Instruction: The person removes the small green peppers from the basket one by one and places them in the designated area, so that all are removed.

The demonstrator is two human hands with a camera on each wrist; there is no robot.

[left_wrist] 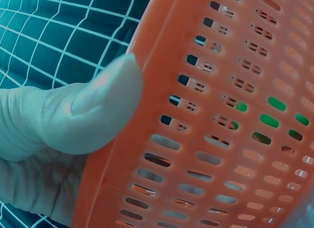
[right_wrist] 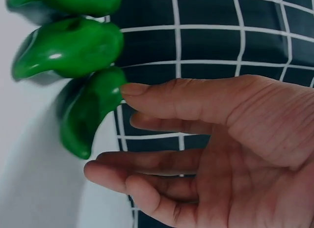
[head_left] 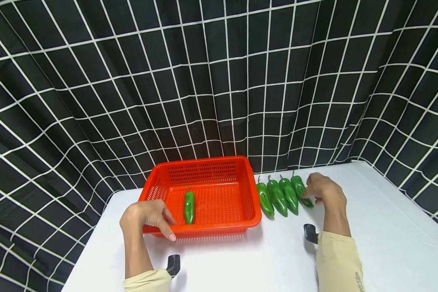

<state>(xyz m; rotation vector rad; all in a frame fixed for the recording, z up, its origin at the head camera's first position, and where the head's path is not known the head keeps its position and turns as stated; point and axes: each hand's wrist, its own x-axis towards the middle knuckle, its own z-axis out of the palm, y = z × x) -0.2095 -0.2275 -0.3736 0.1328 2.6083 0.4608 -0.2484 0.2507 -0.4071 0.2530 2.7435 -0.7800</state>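
Note:
My left hand point(head_left: 149, 217) holds the near left corner of a red plastic basket point(head_left: 219, 231), the thumb outside the rim and the fingers over the inner side. In the left wrist view the thumb point(left_wrist: 98, 110) lies along the basket's rim. One green chili pepper point(head_left: 189, 207) lies inside, toward the left. My right hand point(head_left: 325, 190) is at the rightmost green pepper point(head_left: 300, 187) of a row beside the basket. The right wrist view shows its thumb tip right at that pepper point(right_wrist: 93, 112), the other fingers spread loosely below and not closed round it.
Several more green peppers point(head_left: 277, 194) lie side by side between the basket's right wall and my right hand. All stand on a white tabletop point(head_left: 241, 263). A black curtain with a white grid point(head_left: 219, 81) hangs behind and at both sides.

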